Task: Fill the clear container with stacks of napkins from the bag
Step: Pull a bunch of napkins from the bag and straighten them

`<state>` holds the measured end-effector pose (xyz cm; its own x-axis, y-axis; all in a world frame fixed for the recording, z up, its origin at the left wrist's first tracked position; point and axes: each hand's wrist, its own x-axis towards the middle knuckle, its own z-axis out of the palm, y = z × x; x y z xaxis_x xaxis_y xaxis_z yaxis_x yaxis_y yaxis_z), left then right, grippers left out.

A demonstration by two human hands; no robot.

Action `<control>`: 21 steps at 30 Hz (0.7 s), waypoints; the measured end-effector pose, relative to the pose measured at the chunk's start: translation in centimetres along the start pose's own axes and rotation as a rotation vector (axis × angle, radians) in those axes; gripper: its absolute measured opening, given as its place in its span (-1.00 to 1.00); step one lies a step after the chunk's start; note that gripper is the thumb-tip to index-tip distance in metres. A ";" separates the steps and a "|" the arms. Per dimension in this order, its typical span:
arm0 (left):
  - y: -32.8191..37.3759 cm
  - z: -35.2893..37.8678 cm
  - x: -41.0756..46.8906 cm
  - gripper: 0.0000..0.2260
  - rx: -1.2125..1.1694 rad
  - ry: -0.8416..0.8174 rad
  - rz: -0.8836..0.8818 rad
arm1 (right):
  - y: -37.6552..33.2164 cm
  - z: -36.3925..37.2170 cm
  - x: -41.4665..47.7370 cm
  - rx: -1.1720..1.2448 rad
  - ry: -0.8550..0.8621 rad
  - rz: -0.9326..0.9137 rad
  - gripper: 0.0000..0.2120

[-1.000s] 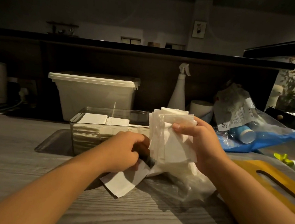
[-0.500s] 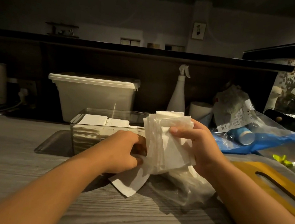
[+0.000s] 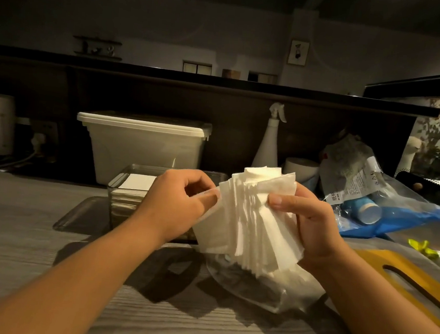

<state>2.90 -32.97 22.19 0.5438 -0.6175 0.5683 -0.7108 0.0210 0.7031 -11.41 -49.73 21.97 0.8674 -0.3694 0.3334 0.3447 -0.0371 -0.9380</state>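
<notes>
My right hand (image 3: 312,221) holds a stack of napkins (image 3: 251,222) upright, thumb laid across the front sheet and fingers wrapped behind. My left hand (image 3: 176,203) is curled at the stack's left edge, thumb and forefinger pinching the outermost sheets. Both hands are closed on the paper; neither is free.

Condition of the stack: fanned, not squared. The sheets splay toward the bottom, edges stepped one past the next, and the top corners are uneven. It is held in the air above the bag (image 3: 270,286), which lies slumped on the table (image 3: 24,230) directly below. The bag is clear plastic, with more white paper showing inside.

The container (image 3: 118,185) stands on the table beyond my left hand, partly hidden by it. White napkins (image 3: 137,181) lie in its left portion, up near the rim. The right portion is behind my hand and the stack, so I cannot tell how full it is.

Handling assessment: light, soft, thin paper with no stiffness of its own. Loose sheets will likely slide and peel away if gripped at one corner. The sound hold is across the two flat faces, squeezed near the middle, once the edges are squared. My judgement is that this is the aligning step and that placement is not yet done.

Surroundings: a white lidded tub (image 3: 141,145) behind the container, a spray bottle (image 3: 268,144) further right, a blue sack (image 3: 399,220) and a yellow board (image 3: 403,271) at the right.
</notes>
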 end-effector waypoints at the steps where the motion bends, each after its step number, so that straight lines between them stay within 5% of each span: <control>1: 0.0 -0.1 0.1 -0.94 -0.042 -0.004 -0.012 | 0.0 0.2 -0.1 -0.002 -0.044 0.001 -0.35; 6: 0.3 -0.2 0.3 -0.87 -0.196 -0.020 -0.135 | 0.7 1.4 -0.4 -0.139 -0.025 -0.002 -0.59; 14: 1.3 0.0 -0.4 -0.65 -0.667 -0.141 -0.422 | 1.3 2.2 -0.4 -0.159 0.081 0.023 -0.56; 21: 0.8 0.0 -0.4 -0.65 -0.733 -0.245 -0.336 | 1.7 2.7 -0.4 -0.065 0.100 0.040 -0.54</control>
<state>2.13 -32.66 22.52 0.5025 -0.8333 0.2302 -0.0129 0.2590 0.9658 -10.20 -47.13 20.55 0.8390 -0.4622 0.2870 0.2835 -0.0789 -0.9557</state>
